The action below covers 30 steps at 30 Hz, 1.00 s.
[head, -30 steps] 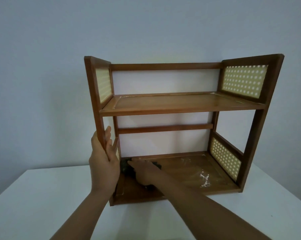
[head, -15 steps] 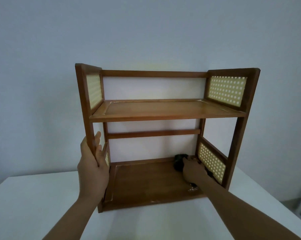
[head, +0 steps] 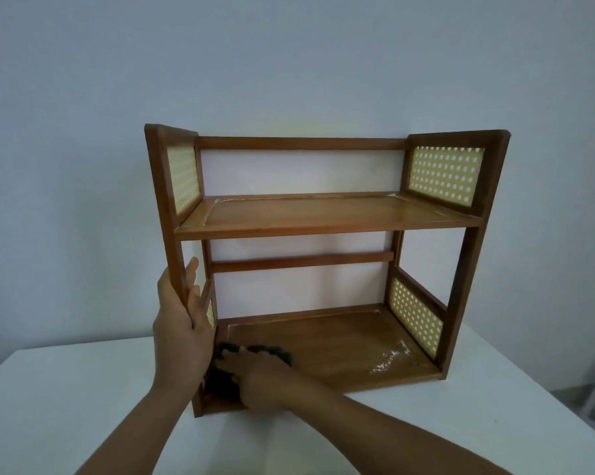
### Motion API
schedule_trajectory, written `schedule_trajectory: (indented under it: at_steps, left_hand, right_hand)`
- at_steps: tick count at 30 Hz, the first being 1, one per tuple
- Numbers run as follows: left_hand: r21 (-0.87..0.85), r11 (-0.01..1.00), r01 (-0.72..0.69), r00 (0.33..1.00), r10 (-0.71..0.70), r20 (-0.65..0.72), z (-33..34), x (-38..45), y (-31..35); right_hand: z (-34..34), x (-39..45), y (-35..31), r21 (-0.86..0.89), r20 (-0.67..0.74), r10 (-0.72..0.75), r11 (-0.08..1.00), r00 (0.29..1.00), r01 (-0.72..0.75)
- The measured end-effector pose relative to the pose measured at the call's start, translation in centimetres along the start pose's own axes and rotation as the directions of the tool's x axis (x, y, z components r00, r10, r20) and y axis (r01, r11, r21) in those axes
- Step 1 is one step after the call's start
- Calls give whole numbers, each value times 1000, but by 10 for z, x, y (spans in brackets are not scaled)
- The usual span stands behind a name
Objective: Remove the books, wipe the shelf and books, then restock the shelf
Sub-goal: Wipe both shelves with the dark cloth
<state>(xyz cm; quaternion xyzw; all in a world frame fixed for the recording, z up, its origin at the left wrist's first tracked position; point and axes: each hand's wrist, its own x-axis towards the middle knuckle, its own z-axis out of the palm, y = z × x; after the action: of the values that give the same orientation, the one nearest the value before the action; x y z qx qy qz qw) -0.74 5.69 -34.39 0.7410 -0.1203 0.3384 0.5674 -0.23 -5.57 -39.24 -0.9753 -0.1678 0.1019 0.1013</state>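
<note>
The wooden shelf [head: 323, 221] stands on the white counter [head: 49, 406], with no books on it. The left hand [head: 181, 334] grips its left upright, while the right hand [head: 258, 382] presses a dark cloth [head: 268, 351] onto the bottom board's left end. White dust [head: 392, 359] lies well apart, near the right panel.

wall [head: 289, 56]: plain pale blue-grey | table [head: 66, 406]: white | light: dim
</note>
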Motion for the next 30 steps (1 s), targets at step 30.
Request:
schedule_trajectory:
  at_steps: [30]
  left_hand:
    - [-18, 1000, 5, 997, -3, 81, -6, 1, 3]
  right_hand:
    - [-20, -1, 159, 193, -238, 756, 652, 610, -733]
